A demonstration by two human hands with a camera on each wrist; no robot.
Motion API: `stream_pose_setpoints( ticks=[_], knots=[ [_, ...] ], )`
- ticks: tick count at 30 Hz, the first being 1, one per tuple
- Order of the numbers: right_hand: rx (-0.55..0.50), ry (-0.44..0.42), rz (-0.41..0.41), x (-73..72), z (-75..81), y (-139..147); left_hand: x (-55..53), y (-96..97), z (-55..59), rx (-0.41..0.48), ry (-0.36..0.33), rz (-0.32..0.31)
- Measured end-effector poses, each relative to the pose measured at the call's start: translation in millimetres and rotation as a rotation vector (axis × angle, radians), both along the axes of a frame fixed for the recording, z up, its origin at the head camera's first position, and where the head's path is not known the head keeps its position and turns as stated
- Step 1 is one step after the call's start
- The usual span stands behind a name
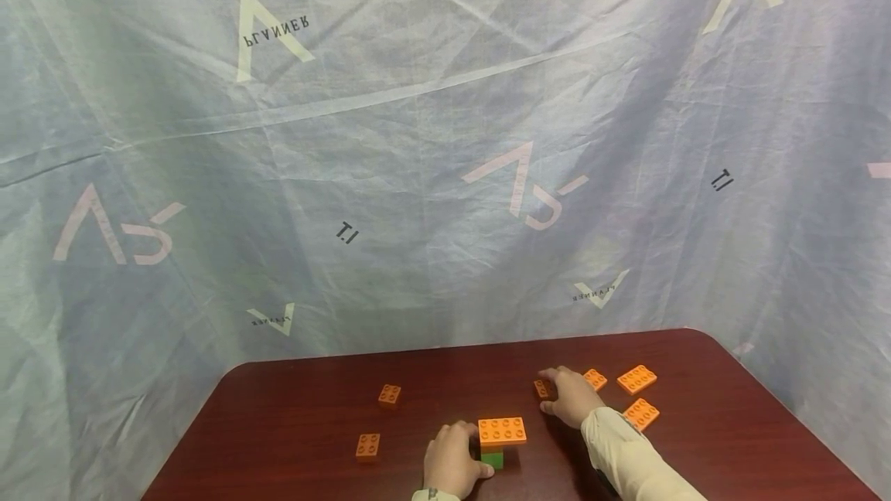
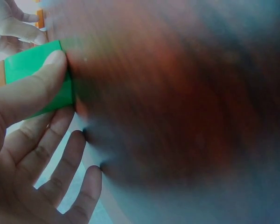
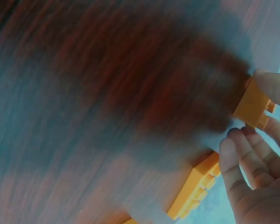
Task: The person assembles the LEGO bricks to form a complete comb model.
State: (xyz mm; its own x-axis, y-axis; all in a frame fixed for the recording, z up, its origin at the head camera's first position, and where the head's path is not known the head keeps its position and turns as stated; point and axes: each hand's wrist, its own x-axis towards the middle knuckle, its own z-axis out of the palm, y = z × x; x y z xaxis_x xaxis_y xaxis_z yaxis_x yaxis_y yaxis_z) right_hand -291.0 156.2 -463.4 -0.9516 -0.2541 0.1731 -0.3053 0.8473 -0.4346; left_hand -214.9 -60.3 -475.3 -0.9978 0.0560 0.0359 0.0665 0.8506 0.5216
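My left hand (image 1: 448,458) pinches a green toy brick (image 2: 37,74) low on the table, thumb on its near face, the other fingers spread behind. On top of that green brick lies an orange eight-stud brick (image 1: 502,430), jutting out to the right. Farther forward, my right hand (image 1: 576,399) reaches down to a small orange brick (image 1: 543,388). The right wrist view has this brick (image 3: 253,103) between thumb and index finger, its base on the table, while the remaining fingers stay off it.
Two small orange bricks, a far one (image 1: 390,395) and a near one (image 1: 368,446), lie left on the dark red table (image 1: 278,424). Right of my right hand are three longer orange bricks (image 1: 636,379), one partly behind the hand, another by the sleeve. A printed grey cloth (image 1: 418,176) hangs behind.
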Motion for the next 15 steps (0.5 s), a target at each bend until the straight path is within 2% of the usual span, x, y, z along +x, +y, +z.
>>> stream_pose_setpoints(
  ticks=[6, 15],
  knots=[
    [0.010, 0.002, 0.002, 0.1, -2.1, 1.0, -0.3, 0.0, 0.7, 0.004, 0.003, 0.000],
    [0.004, 0.056, 0.023, -0.1, -5.5, 2.1, -1.4, -0.2, 1.6, 0.004, 0.000, -0.001]
  ],
)
